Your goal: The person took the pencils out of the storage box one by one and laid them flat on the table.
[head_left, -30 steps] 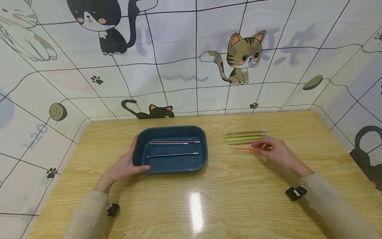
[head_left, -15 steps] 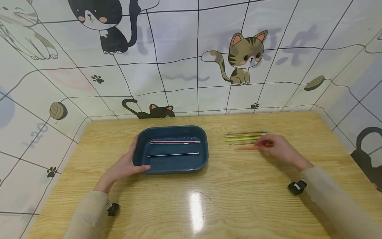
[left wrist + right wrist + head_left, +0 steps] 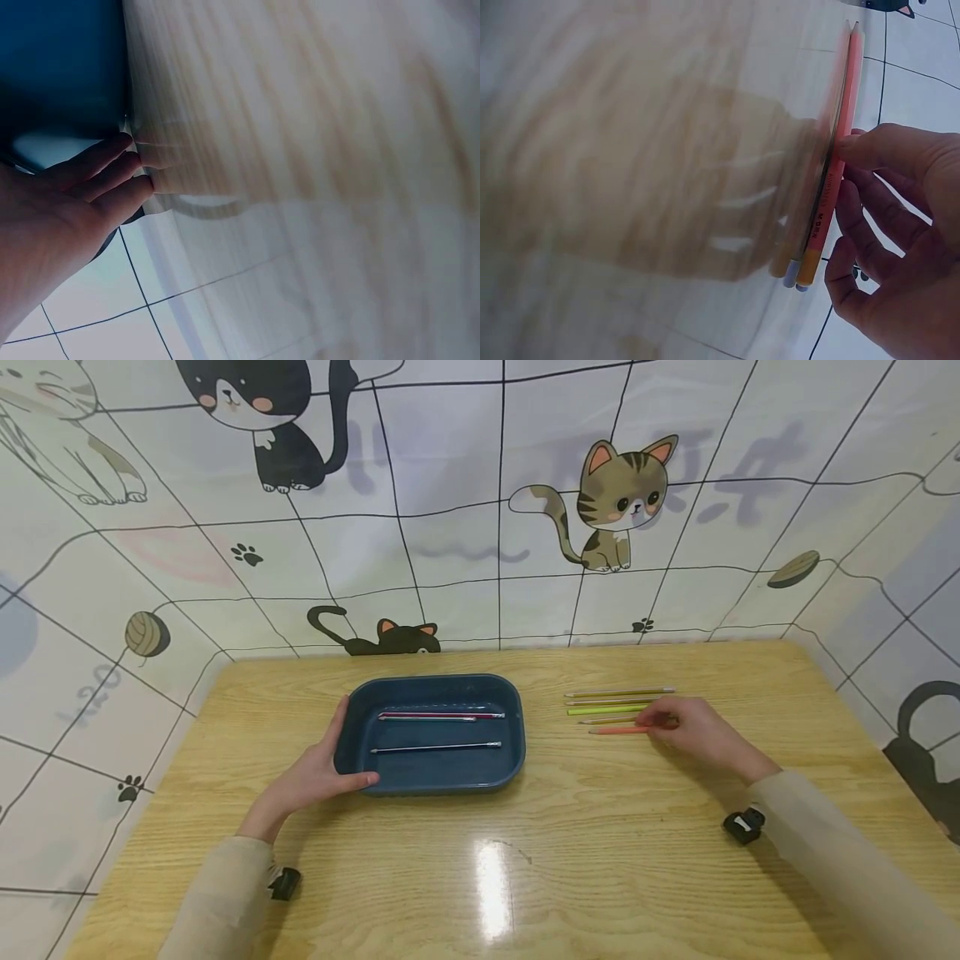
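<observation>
A dark blue rectangular tray [image 3: 435, 778] stands on the wooden table, with several thin pencils [image 3: 435, 747] lying inside. At its left end is my left hand [image 3: 311, 777], its fingers straight along the side wall and its thumb over the near rim. My right hand [image 3: 701, 735] pinches a coral-pink pencil [image 3: 843, 135] between thumb and fingers, close to the tabletop. Just behind it, several more pencils [image 3: 607, 702] lie roughly parallel, among them a yellow-green one [image 3: 600, 711]. The right fingers hide some of the pencils' right ends.
The light wood table [image 3: 600, 860] meets a cat-printed wall covering [image 3: 450, 552] at the back and sides. Glare [image 3: 491, 893] shines on the near middle of the tabletop. Each wrist carries a small black camera [image 3: 744, 825].
My right hand, pinching the coral pencil, has shifted slightly right and then back toward the row behind. My left hand keeps its place at the tray.
</observation>
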A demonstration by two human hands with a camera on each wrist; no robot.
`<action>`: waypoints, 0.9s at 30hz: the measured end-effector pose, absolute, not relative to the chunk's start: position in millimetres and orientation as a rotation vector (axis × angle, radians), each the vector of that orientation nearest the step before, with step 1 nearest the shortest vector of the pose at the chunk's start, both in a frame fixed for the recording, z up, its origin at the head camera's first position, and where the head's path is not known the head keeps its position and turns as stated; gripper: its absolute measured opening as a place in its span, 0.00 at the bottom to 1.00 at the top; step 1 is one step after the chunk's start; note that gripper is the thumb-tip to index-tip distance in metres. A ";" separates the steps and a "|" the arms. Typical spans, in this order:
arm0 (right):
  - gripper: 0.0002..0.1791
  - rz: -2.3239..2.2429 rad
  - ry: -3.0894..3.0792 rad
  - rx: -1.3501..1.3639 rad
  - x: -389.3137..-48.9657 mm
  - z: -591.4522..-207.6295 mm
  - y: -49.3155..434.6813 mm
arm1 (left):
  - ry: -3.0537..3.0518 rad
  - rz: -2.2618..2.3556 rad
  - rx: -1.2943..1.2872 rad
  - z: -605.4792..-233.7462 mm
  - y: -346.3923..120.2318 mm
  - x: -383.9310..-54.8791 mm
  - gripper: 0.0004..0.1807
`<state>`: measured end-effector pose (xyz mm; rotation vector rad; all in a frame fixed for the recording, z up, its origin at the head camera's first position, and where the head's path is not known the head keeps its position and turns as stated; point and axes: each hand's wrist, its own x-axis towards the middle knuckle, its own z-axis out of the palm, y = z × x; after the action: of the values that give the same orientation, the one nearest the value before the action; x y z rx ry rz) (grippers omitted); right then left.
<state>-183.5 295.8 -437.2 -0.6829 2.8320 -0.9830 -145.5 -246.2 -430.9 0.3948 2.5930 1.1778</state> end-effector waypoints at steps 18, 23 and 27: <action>0.09 -0.962 2.846 -0.674 -185.8 -438.0 294.8 | 2.580 1.178 0.386 -432.0 -247.1 -146.6 0.66; 0.09 -0.959 2.875 -0.644 -186.1 -437.1 295.7 | 2.583 1.166 0.383 -431.9 -247.4 -146.8 0.66; 0.10 -0.981 2.895 -0.672 -186.0 -434.5 293.7 | 2.585 1.161 0.383 -432.0 -247.8 -147.0 0.66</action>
<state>-186.0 293.7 -434.5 -0.6721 2.8945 -0.9812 -147.0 -247.8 -432.0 0.3828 2.5851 1.1610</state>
